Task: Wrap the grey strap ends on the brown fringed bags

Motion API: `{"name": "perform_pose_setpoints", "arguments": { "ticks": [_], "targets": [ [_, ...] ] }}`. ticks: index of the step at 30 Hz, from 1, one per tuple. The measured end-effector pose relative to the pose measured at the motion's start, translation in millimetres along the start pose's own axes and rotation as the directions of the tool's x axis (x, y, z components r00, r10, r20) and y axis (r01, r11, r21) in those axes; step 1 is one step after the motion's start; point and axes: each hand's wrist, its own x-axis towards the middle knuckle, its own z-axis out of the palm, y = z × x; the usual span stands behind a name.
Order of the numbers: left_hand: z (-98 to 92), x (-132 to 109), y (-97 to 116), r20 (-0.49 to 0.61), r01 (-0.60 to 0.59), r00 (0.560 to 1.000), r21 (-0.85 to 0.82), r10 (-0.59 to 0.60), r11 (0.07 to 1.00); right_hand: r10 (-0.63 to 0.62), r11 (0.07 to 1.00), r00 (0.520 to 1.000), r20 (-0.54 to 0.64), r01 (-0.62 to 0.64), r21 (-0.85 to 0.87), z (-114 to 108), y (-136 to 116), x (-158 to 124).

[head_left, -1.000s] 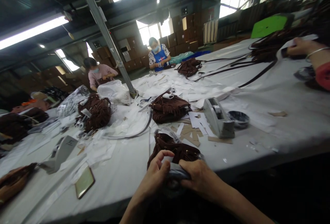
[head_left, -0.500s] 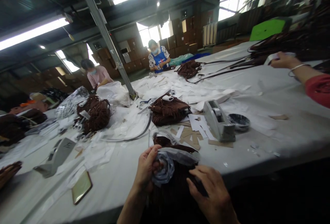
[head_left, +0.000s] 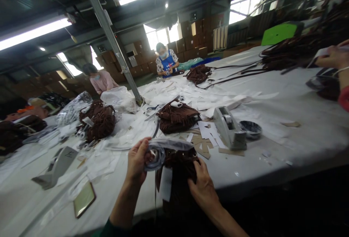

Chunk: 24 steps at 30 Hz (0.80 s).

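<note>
A dark brown fringed bag [head_left: 178, 171] hangs over the near edge of the white table [head_left: 286, 135], with a white tag [head_left: 165, 183] dangling on its front. My left hand [head_left: 137, 160] is closed on a coiled strap wrapped in clear plastic [head_left: 156, 153] at the bag's top left. My right hand [head_left: 203, 186] grips the bag's right side, fingers curled into the brown material. The bag's lower part is lost in shadow below the table edge.
A grey tape dispenser [head_left: 229, 128] and a dark dish [head_left: 251, 129] stand to the right. More brown fringed bags [head_left: 177, 117] [head_left: 96, 120], paper scraps, another dispenser [head_left: 56, 164] and a phone [head_left: 84, 199] lie around. Two people work at the far end; another person's hand [head_left: 331, 57] is at right.
I have lifted the bag higher and toward me. My left hand has raised the plastic-wrapped strap up and left, and the white tag now shows on the bag's front.
</note>
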Motion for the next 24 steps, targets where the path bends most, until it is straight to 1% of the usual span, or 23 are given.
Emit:
{"name": "perform_pose_setpoints", "arguments": {
  "ticks": [3,5,6,7,8,9,11,12,13,14,16,19,22,24],
  "targets": [
    [-12.1,43.4,38.8,-0.053,-0.09,0.995,-0.001,0.09,0.996,-0.151,0.987,0.988,-0.017,0.152,0.046,-11.9,-0.3,15.8],
    [-23.6,67.8,61.2,-0.033,-0.096,0.994,0.137,0.101,0.986,-0.231,0.968,0.973,-0.02,0.232,0.094,-23.7,2.9,26.0],
    [-30.2,76.0,69.9,-0.021,-0.096,0.995,0.173,0.101,0.98,-0.243,0.963,0.97,-0.015,0.243,0.116,-30.2,6.2,31.1],
    [-37.2,81.1,76.6,0.001,-0.088,0.996,0.227,0.09,0.97,-0.231,0.964,0.973,-0.007,0.229,0.133,-36.5,10.6,36.3],
    [-44.4,83.1,81.1,0.043,-0.073,0.997,0.312,0.062,0.947,-0.193,0.972,0.981,0.004,0.19,0.141,-42.4,16.0,41.5],
    [-51.7,82.6,83.6,0.104,-0.059,0.994,0.424,0.016,0.904,-0.135,0.981,0.991,0.02,0.131,0.14,-47.3,21.7,46.5],
    [-65.4,76.6,82.8,0.223,-0.075,0.97,0.662,-0.1,0.745,0.009,0.993,0.998,0.062,-0.017,0.118,-53.1,32.1,55.1],
    [-71.1,72.6,80.0,0.253,-0.096,0.957,0.738,-0.142,0.668,0.078,0.991,0.994,0.081,-0.086,0.1,-53.6,35.5,58.3],
    [-75.9,68.5,76.2,0.258,-0.106,0.954,0.77,-0.155,0.629,0.136,0.987,0.986,0.094,-0.143,0.077,-52.7,37.1,60.3],
    [-79.5,65.0,71.7,0.24,-0.098,0.961,0.762,-0.138,0.64,0.177,0.982,0.979,0.1,-0.183,0.053,-50.6,36.9,61.2],
    [-82.4,60.2,62.9,0.167,-0.047,0.982,0.678,-0.091,0.733,0.218,0.976,0.972,0.086,-0.22,0.013,-44.5,31.7,59.4],
    [-74.2,56.9,55.2,0.058,0.027,0.996,0.466,-0.061,0.884,0.249,0.968,0.968,0.039,-0.25,0.015,-34.1,17.6,49.2],
    [-49.2,51.3,54.0,-0.034,0.031,0.999,0.185,-0.025,0.982,0.255,0.963,0.967,-0.015,-0.252,0.099,-22.0,2.4,35.7],
    [-25.2,43.3,52.4,-0.067,0.006,0.998,-0.032,-0.008,0.999,0.257,0.956,0.965,-0.052,-0.246,0.159,-12.0,-6.3,29.3]
  ]
}}
